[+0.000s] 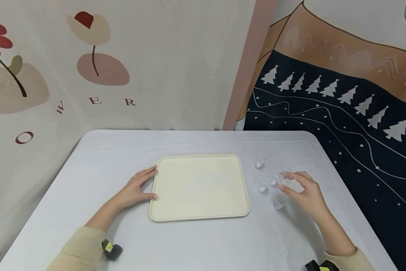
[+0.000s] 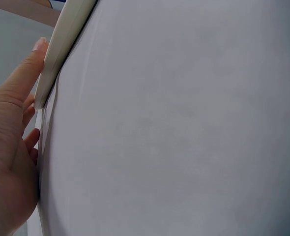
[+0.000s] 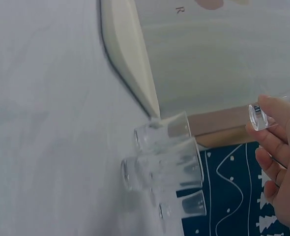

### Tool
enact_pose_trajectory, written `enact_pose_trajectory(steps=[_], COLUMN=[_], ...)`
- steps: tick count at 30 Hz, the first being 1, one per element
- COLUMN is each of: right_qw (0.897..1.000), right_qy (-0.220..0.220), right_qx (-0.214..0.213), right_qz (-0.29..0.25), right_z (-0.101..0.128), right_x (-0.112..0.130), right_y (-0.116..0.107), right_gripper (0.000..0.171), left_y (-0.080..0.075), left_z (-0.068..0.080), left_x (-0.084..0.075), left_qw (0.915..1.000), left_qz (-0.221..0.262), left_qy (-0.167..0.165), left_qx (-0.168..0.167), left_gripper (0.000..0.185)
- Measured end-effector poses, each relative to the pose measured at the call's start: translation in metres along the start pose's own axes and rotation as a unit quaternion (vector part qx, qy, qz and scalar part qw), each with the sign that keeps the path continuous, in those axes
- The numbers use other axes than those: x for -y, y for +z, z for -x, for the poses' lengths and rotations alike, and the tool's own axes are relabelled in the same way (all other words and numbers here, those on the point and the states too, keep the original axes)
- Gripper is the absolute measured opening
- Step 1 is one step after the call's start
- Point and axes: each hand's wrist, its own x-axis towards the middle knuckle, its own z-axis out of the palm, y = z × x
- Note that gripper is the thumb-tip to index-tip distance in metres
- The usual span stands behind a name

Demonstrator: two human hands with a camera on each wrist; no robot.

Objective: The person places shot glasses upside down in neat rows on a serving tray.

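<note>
A cream rectangular tray lies on the white table. My left hand rests against its left side, thumb and fingers spread apart along the rim; the tray's edge also shows in the left wrist view. To the right of the tray, my right hand pinches a small clear shot glass between thumb and fingers, raised above the table. Several similar clear glasses stand near it, among them a far glass, a glass nearer the tray and a front glass.
The white tablecloth covers the table, whose back edge meets a pale printed curtain. Along the right side hangs a dark cloth with white trees. Dark wrist devices sit at both sleeves.
</note>
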Motion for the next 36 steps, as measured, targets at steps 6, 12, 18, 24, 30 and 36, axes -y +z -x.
enact_pose_trajectory(steps=[6,12,18,24,30,36], right_qw=[1.000,0.999,0.997,0.994,0.989,0.983], right_qy=[0.013,-0.013,-0.032,-0.050,-0.050,-0.058], right_qx=[0.020,0.026,0.041,0.066,0.107,0.144], right_qz=[0.000,-0.018,-0.052,-0.067,-0.084,-0.095], right_z=[-0.005,-0.011,-0.018,-0.023,-0.029,-0.033], right_x=[0.014,0.021,0.030,0.040,0.049,0.053], right_y=[0.011,0.024,0.038,0.055,0.072,0.091], right_gripper=[0.035,0.037,0.035,0.036,0.040,0.040], left_y=[0.000,0.001,0.000,0.001,0.000,0.000], left_z=[0.000,0.001,0.001,0.000,0.000,0.000], left_x=[0.000,-0.001,0.002,0.004,0.003,0.002], left_qw=[0.9999,0.9998,1.0000,1.0000,0.9999,0.9999], left_qz=[-0.002,-0.002,-0.001,0.001,0.004,0.006], left_qy=[-0.012,-0.017,-0.006,-0.005,-0.009,-0.011], left_qx=[0.007,0.008,0.005,0.005,0.006,0.008], left_gripper=[0.092,0.093,0.091,0.092,0.094,0.094])
